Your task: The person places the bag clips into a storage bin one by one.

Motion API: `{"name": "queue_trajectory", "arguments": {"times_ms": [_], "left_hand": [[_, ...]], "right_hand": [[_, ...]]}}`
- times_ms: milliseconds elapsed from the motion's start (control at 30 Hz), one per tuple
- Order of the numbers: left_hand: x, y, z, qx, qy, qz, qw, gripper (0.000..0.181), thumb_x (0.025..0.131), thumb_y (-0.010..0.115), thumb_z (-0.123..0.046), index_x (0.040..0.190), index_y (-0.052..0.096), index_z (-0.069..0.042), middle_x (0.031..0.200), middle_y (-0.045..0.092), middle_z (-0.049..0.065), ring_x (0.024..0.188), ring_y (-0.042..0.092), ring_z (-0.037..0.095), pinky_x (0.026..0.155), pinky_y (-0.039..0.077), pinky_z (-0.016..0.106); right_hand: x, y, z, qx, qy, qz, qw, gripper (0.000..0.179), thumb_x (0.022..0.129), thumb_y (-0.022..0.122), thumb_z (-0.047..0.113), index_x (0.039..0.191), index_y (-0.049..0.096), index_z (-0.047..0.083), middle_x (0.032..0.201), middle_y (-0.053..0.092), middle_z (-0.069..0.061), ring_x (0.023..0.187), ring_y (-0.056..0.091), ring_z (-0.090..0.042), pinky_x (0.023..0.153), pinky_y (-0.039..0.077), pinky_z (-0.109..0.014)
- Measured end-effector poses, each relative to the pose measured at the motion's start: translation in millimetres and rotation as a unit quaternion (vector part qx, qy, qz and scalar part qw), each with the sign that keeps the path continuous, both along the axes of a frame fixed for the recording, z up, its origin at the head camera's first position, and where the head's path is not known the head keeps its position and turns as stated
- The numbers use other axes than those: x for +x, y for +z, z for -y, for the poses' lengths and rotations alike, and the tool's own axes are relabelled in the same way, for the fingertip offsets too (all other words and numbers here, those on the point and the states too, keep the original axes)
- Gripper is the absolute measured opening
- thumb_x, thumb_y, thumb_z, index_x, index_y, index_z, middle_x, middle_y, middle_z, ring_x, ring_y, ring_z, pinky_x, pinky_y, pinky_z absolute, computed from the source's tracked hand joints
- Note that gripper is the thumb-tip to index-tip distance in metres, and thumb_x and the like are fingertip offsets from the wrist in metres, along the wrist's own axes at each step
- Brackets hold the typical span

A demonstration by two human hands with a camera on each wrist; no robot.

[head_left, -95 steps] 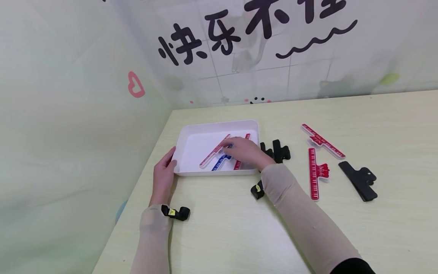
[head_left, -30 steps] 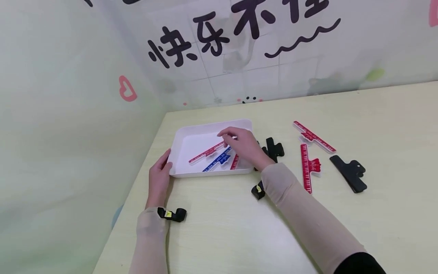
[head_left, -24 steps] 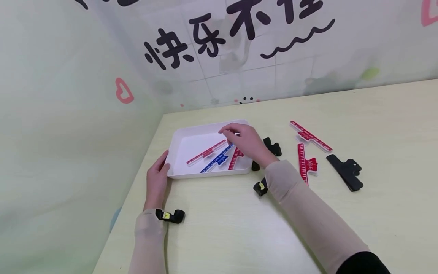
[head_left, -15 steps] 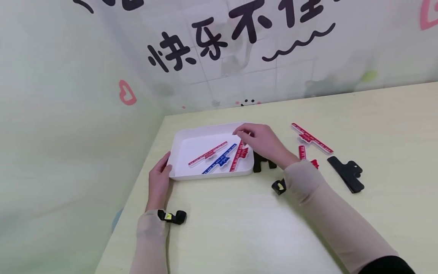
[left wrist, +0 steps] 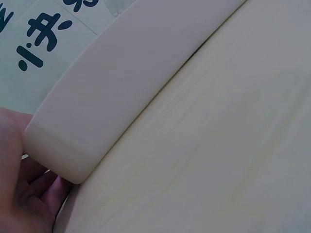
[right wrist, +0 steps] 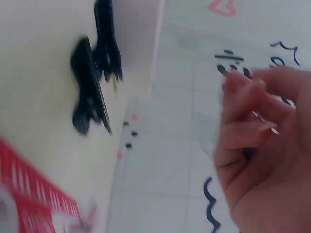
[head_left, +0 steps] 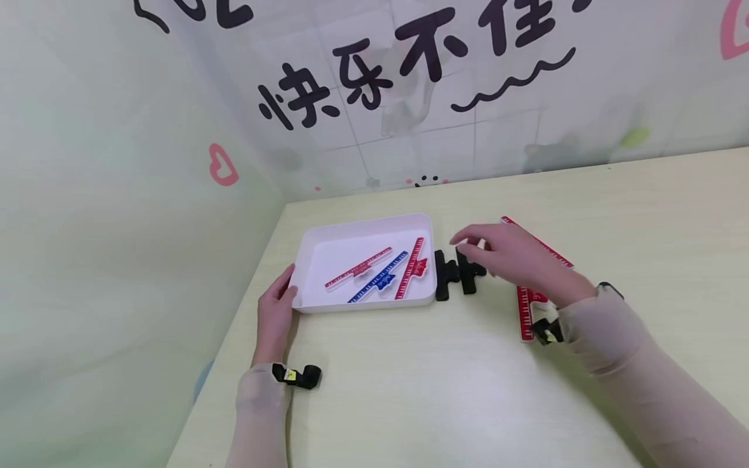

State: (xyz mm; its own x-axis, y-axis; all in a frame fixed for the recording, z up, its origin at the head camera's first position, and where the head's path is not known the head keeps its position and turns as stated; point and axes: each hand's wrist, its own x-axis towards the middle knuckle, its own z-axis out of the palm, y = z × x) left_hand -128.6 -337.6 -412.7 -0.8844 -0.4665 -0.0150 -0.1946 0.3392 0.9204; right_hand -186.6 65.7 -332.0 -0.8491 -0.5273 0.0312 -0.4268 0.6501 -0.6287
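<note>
The tabletop point(head_left: 409, 390) carries everything, with a white tray point(head_left: 330, 250) lying on its left part. The left hand point(head_left: 275, 318) grips the tray's near left corner, thumb and fingers closed about the wall; should it tug or lift, the clips inside would likely slide. The right hand point(head_left: 517, 257) hangs well apart from the tray's right side, its fingers loosely bent with a narrow gap, apparently holding nothing. Inside the tray lie a slanting red clip point(head_left: 359, 268), a blue clip point(head_left: 378, 277) and a steeper red clip point(head_left: 411, 268). Outside, a far red clip point(head_left: 560, 257) and a near red clip point(head_left: 525, 316) are partly hidden by the right arm. Two smaller black clips point(head_left: 467, 273) sit beside the tray, so close together that reaching for one could knock its neighbour. Smallest, the right wrist camera point(head_left: 549, 331) overlaps the near red clip in the head view; a low sweep might drag that clip, though contact cannot be told.
</note>
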Motion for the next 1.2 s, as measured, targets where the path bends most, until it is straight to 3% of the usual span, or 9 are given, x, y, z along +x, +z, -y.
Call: {"name": "queue_trajectory", "arguments": {"times_ms": [100, 267, 500, 667, 867, 1200], "left_hand": [[-0.4, -0.2, -0.2, -0.003, 0.000, 0.005, 1.0000, 0.039, 0.095, 0.046, -0.022, 0.130, 0.047, -0.041, 0.142, 0.039, -0.016, 0.133, 0.030, 0.005, 0.109, 0.029, 0.031], [-0.6, 0.4, -1.4, 0.000, -0.001, 0.002, 1.0000, 0.039, 0.095, 0.046, -0.021, 0.129, 0.048, -0.041, 0.142, 0.039, -0.016, 0.133, 0.030, 0.005, 0.109, 0.029, 0.031], [0.7, 1.3, -3.2, 0.009, -0.003, -0.007, 0.9999, 0.041, 0.095, 0.046, -0.017, 0.130, 0.048, -0.037, 0.142, 0.040, -0.013, 0.133, 0.031, 0.006, 0.109, 0.030, 0.029], [1.1, 1.7, -3.1, 0.003, 0.000, -0.003, 1.0000, 0.041, 0.095, 0.046, -0.018, 0.130, 0.048, -0.038, 0.142, 0.040, -0.013, 0.133, 0.031, 0.006, 0.109, 0.030, 0.030], [1.1, 1.6, -2.6, 0.006, 0.003, -0.004, 1.0000, 0.041, 0.094, 0.046, -0.017, 0.130, 0.049, -0.037, 0.142, 0.041, -0.013, 0.132, 0.032, 0.006, 0.108, 0.031, 0.029], [0.9, 1.5, -1.9, 0.008, 0.004, -0.004, 1.0000, 0.042, 0.095, 0.046, -0.017, 0.132, 0.048, -0.036, 0.142, 0.040, -0.013, 0.133, 0.030, 0.006, 0.109, 0.030, 0.029]], "right_hand": [[2.2, 1.1, -16, 0.052, 0.024, 0.027, 0.9980, 0.031, 0.092, 0.051, 0.030, 0.120, 0.059, 0.020, 0.092, 0.063, -0.002, 0.057, 0.053, -0.016, 0.052, 0.042, -0.029], [0.7, -1.7, -35, 0.126, 0.046, 0.026, 0.9906, 0.032, 0.091, 0.053, 0.029, 0.119, 0.060, 0.016, 0.079, 0.062, 0.002, 0.062, 0.051, -0.011, 0.060, 0.041, -0.029], [-6.1, -1.3, -58, 0.168, 0.046, 0.095, 0.9801, 0.029, 0.093, 0.048, 0.027, 0.109, 0.060, 0.007, 0.060, 0.058, -0.001, 0.043, 0.054, -0.016, 0.060, 0.043, -0.030], [-10.2, -0.5, -70, 0.202, 0.031, 0.144, 0.9683, 0.028, 0.093, 0.044, 0.024, 0.100, 0.061, 0.004, 0.062, 0.062, 0.000, 0.046, 0.057, -0.016, 0.055, 0.043, -0.028], [-12.1, -4.0, -73, 0.195, 0.026, 0.205, 0.9587, 0.026, 0.093, 0.047, 0.024, 0.098, 0.058, 0.002, 0.066, 0.064, -0.003, 0.053, 0.062, -0.016, 0.051, 0.050, -0.030], [-17.5, -15.9, -70, 0.182, 0.023, 0.203, 0.9618, 0.021, 0.089, 0.057, 0.025, 0.095, 0.056, 0.005, 0.066, 0.062, -0.004, 0.053, 0.060, -0.016, 0.051, 0.050, -0.030]]}}
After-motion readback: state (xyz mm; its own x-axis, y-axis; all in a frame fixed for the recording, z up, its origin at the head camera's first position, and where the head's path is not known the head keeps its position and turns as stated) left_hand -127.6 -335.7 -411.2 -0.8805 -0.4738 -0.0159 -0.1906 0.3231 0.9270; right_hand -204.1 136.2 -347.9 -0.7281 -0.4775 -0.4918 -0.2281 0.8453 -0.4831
